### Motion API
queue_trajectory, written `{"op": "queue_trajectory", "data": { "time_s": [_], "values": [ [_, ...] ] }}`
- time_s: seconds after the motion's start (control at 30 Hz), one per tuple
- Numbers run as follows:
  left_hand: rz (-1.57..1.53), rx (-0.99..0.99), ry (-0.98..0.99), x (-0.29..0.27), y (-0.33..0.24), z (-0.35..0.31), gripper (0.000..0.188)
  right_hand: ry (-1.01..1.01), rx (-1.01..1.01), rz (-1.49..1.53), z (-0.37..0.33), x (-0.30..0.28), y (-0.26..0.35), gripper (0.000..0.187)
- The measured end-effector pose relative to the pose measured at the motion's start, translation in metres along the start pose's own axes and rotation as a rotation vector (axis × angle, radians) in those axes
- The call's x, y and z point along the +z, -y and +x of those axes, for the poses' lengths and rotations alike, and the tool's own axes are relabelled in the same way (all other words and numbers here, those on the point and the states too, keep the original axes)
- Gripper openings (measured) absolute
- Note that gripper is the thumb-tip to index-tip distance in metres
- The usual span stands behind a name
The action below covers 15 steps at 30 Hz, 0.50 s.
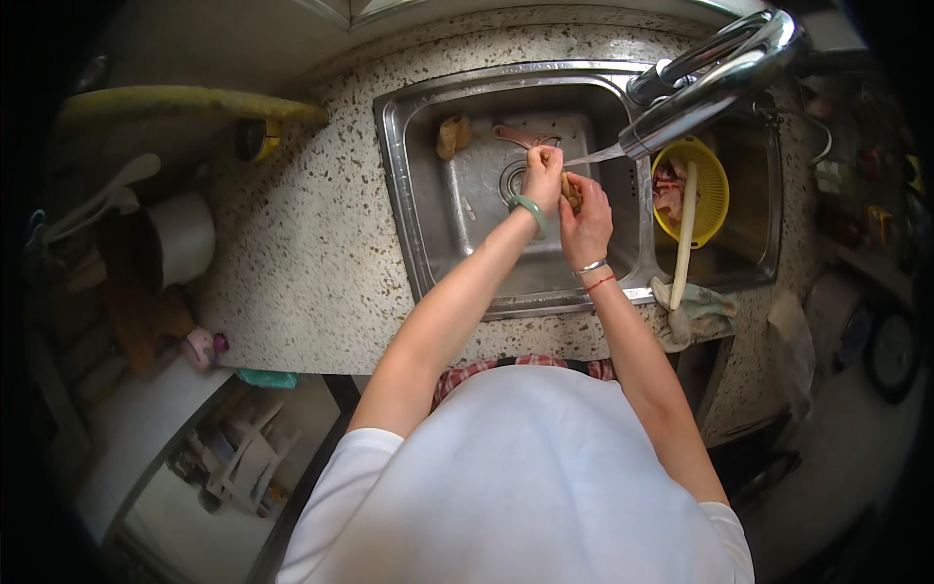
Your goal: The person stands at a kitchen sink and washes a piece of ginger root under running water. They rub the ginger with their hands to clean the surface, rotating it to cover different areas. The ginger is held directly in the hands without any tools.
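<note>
Over the left basin of the steel sink (420, 209), my left hand (544, 181) and my right hand (588, 219) are closed together. Between them is a small yellow-brown lump (573, 194), perhaps a piece of root such as ginger, mostly hidden by the fingers. Water from the chrome faucet (705, 88) streams down onto my left hand. A similar brown lump (453, 136) lies at the basin's far left. Close by, beyond my left hand, rests a pink-handled peeler (520, 134). The drain (512, 179) is partly covered by my left hand.
In the right basin stands a yellow colander (716, 209) with raw meat (669, 190). A long, pale peeled stick (685, 238) leans across it to the near edge, beside a cloth (705, 304). A metal pot (185, 238) is at the left, and a plastic bag (791, 355) at the right.
</note>
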<state>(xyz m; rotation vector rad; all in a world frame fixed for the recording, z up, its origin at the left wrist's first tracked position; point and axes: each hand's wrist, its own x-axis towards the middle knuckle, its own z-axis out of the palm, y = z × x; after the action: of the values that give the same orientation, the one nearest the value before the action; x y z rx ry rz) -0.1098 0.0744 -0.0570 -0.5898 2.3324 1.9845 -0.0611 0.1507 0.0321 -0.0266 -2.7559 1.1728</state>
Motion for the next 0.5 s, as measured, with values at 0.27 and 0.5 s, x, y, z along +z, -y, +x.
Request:
{"op": "queue_trajectory", "data": {
  "time_s": [0.27,0.5],
  "values": [
    [-0.516,-0.436,0.287,-0.013,-0.059,0.003,0.038,-0.001,0.106,0.371,-0.006,-0.004,0.005,0.035],
    [-0.602,-0.356,0.332,-0.007,-0.062,-0.015,0.045,0.175,0.614,0.721,-0.014,-0.011,0.003,0.023]
  ]
}}
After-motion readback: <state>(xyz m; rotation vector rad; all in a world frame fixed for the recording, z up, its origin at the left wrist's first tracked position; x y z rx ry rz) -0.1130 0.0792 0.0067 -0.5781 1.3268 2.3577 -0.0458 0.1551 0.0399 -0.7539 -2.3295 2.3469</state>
